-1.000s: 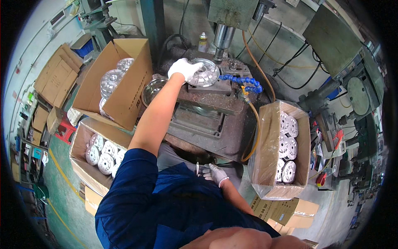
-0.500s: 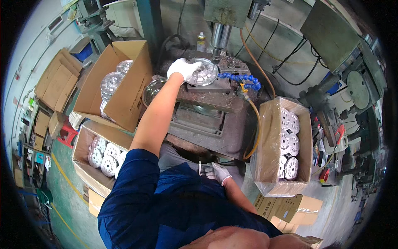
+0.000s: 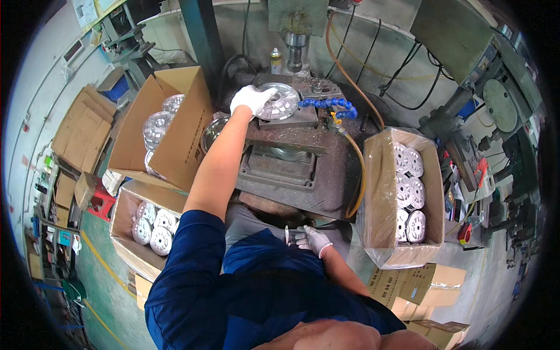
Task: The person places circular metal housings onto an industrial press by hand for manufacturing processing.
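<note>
My left hand (image 3: 248, 100), in a white glove, grips the left rim of a shiny round metal disc with cut-out slots (image 3: 279, 101). The disc lies over a flat metal block (image 3: 290, 121) on the machine table. Above and behind it is the machine's steel spindle (image 3: 295, 51), its tip apart from the disc. My right hand (image 3: 315, 240), also gloved, rests low by my lap with its fingers curled. A thin pale stick-like thing (image 3: 286, 235) shows beside those fingertips; whether the hand holds it is unclear.
A blue segmented coolant hose (image 3: 329, 104) reaches toward the disc's right side. Cartons of metal discs stand at left (image 3: 185, 137), lower left (image 3: 129, 213) and right (image 3: 373, 198). A metal bowl-like part (image 3: 213, 133) sits left of the block. A spray can (image 3: 276, 60) stands behind.
The spindle has risen and stands farther from the disc. My left hand keeps its grip on the disc's rim. My right hand stays by my lap; the whole view has shifted slightly.
</note>
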Available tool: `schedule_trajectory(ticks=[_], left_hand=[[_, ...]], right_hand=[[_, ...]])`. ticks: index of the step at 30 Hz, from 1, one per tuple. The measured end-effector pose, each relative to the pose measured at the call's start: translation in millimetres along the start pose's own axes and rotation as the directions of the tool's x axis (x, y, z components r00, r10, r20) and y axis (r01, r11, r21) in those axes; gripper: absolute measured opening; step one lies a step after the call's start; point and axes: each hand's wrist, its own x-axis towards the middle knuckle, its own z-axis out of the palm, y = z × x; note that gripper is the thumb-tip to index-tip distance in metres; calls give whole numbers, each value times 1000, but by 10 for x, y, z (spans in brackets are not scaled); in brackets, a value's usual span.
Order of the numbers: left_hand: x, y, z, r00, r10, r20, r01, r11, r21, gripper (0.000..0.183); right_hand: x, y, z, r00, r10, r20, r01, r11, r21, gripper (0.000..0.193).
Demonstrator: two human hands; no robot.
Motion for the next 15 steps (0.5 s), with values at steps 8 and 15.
schedule_trajectory(ticks=[8,15], left_hand=[[-69,-75,-57,949,34,-313,-50,998,-41,52],[-365,-1243,-262,955,41,-294,-164,898,-408,39]], right_hand=[[128,74,-90,1000,-5,15,4,999,50,37],[-125,11,12,998,-58,-8,59,995,78,35]])
